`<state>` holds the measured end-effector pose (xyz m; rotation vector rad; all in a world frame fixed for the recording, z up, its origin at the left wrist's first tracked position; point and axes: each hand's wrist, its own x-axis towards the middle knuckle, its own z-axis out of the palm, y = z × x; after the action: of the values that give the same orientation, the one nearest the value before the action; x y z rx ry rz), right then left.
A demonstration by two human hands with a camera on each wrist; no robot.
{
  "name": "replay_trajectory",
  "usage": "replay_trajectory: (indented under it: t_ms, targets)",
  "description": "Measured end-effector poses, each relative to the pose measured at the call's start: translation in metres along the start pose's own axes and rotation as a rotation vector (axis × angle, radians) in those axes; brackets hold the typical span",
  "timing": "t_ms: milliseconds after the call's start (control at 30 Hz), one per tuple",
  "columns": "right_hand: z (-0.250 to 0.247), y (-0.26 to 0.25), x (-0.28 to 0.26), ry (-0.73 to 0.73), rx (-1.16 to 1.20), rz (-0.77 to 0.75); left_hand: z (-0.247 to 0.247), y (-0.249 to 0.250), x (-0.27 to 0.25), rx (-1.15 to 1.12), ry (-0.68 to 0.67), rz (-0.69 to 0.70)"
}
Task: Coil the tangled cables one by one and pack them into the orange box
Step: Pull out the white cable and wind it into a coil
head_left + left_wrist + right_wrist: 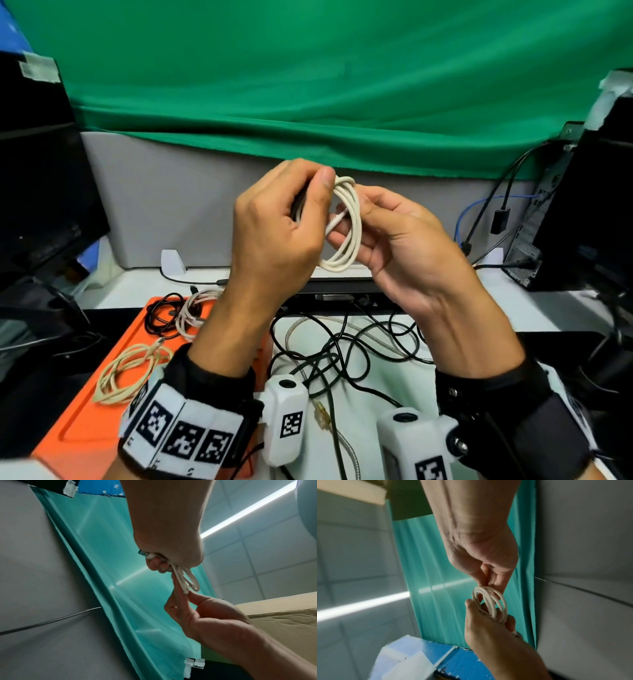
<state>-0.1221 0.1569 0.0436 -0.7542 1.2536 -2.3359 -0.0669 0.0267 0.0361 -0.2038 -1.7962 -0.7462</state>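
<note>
Both hands are raised above the desk with a white cable point(352, 226) wound into a small coil between them. My left hand point(308, 205) grips one side of the coil, thumb on top. In the left wrist view its curled fingers point(157, 564) hold the loops, and a plug point(144, 553) sticks out beside them. My right hand point(368, 219) pinches the other side of the white coil point(187, 582) between thumb and fingers. The right wrist view shows the white coil point(489, 601) below my right fingers point(494, 580). The orange box point(85, 421) lies at the lower left.
In the box lie a black coil point(161, 313), a white braided coil point(191, 313) and a cream coil point(133, 370). A tangle of black and silver cables point(342, 349) lies on the white surface below my hands. Monitors and a computer case point(582, 212) flank the desk.
</note>
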Motion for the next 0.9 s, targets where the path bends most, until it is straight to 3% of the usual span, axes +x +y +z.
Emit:
replay_trajectory:
  t_ms: [300,400,567,667,900]
  targets:
    - [-0.001,0.001,0.000,0.007,0.107,0.053,-0.016,-0.013,0.005,-0.058,-0.282,-0.079]
    - [-0.003,-0.003,-0.001,-0.097,0.048,0.135,-0.019,-0.014,0.007,-0.065,-0.258,-0.092]
    - [-0.004,-0.002,-0.001,-0.070,-0.116,0.113,0.000,-0.009,0.002,0.108,-0.110,-0.112]
    - [0.000,-0.001,-0.003,-0.156,-0.134,0.122,0.005,-0.010,0.002,0.188,-0.074,-0.068]
    - [-0.006,0.010,0.001,-0.159,-0.704,-0.089,0.003,-0.019,0.002,0.284,-0.079,-0.109]
